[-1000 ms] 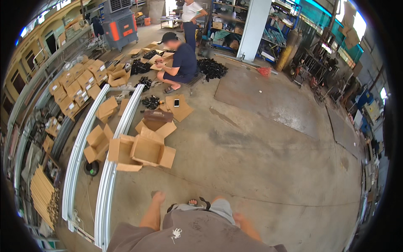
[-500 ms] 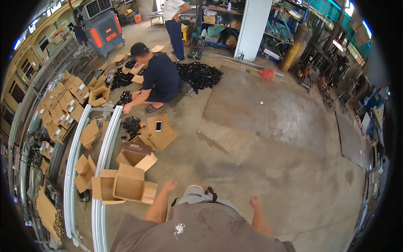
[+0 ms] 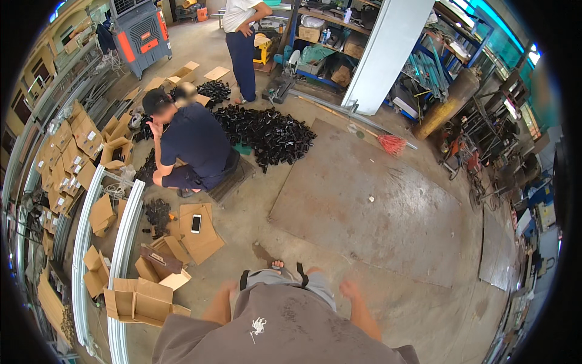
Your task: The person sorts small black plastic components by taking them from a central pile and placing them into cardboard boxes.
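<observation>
- Your left hand (image 3: 228, 286) hangs at your side, about 7 o'clock from frame centre, blurred; it holds nothing, though I cannot tell if the fingers are curled
- Your right hand (image 3: 348, 287) is at about 5 o'clock, also blurred and holding nothing; finger pose unreadable
- Both hands are over the bare grey concrete floor (image 3: 339, 230), touching nothing
- Nearest thing to your left hand: the open brown cardboard box (image 3: 140, 298) at its 9 o'clock, flaps spread, on the floor
- Just past it, at 11 o'clock from your left hand, a flattened brown cardboard sheet (image 3: 203, 239) with a white-backed phone (image 3: 196, 223) lying on it
- Two long curved white metal rails (image 3: 121, 255) run along the floor beside the boxes
- A person in a dark blue shirt (image 3: 195, 142) squats at 10 o'clock from centre, beside a heap of small black parts (image 3: 267, 130)
- Another person in a white top (image 3: 242, 36) stands at 12 o'clock
</observation>
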Tool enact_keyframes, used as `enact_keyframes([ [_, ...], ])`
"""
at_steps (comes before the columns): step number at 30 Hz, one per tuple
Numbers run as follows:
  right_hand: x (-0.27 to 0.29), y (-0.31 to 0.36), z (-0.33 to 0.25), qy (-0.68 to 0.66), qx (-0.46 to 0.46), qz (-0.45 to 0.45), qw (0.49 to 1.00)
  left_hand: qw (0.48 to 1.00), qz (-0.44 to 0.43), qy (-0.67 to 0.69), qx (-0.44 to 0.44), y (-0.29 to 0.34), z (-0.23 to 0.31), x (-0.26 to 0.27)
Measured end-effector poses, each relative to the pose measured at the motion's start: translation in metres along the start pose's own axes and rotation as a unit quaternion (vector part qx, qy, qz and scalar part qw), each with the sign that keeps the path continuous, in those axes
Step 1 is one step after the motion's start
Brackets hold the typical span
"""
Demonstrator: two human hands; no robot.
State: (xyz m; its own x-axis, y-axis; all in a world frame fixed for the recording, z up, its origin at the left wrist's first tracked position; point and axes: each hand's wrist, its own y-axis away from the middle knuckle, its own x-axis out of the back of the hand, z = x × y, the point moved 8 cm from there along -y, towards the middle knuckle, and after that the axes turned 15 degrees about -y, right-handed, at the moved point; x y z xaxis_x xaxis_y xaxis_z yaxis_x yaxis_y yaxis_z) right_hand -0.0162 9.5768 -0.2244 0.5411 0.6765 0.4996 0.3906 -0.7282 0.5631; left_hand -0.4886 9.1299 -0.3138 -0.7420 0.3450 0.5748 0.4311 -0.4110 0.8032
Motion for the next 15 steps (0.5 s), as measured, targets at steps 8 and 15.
enact_keyframes([
  [8, 0.032, -0.144, -0.019, -0.09, -0.261, -0.107, 0.955, 0.868, 0.353, 0.318, -0.142, -0.185, 0.31, 0.582],
  [15, 0.254, -0.525, -0.163, 0.165, 0.036, -0.086, 0.982, 0.957, 0.205, 0.201, 0.029, -0.362, 0.383, 0.577],
])
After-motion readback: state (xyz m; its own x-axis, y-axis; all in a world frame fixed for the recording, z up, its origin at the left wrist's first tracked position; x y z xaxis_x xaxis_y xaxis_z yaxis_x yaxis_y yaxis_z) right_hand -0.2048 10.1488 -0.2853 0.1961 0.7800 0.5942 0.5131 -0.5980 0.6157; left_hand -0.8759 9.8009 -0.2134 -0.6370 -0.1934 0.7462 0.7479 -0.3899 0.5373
